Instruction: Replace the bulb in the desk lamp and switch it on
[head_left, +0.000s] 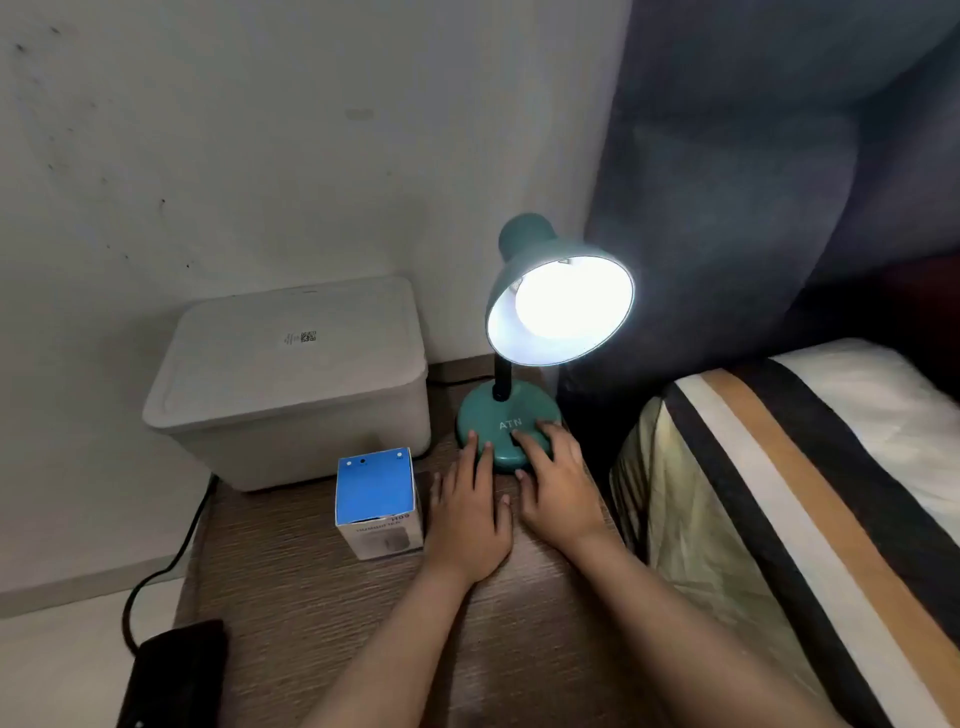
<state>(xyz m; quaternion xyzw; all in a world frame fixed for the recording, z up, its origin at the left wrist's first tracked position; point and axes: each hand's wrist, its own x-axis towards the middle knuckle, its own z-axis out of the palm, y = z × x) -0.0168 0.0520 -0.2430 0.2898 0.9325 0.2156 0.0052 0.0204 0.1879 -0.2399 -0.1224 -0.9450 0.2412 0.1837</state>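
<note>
The desk lamp (511, 332) stands on a wooden bedside table (322, 613), close to the wall and just beside the bed (779, 519), and its bulb (563, 306) glows brightly inside the teal shade, which tilts toward the camera. Both hands rest flat at the round base (506, 431): the left hand (470, 514) lies palm down on the table with its fingertips (471, 436) touching the base's near edge, and the right hand (558, 483) spreads over the base's right front, fingers on top of it near the printed letters. Neither hand grasps anything; the fingers are loose and splayed, pressing or steadying rather than clamping. Judging from the lit bulb, the replacement and the switching on look already done (the switch itself is hidden under the right fingers, so I cannot tell which finger worked it). A small blue-topped box (376, 501) sits just left of the left hand, near a white lidded bin (288, 384), and a dark cable (171, 561) runs off the table's left edge. What remains, in my judgement, is only to lift both hands clear without nudging the light base, perhaps checking first that the lamp sits steady and the shade points where wanted.
</note>
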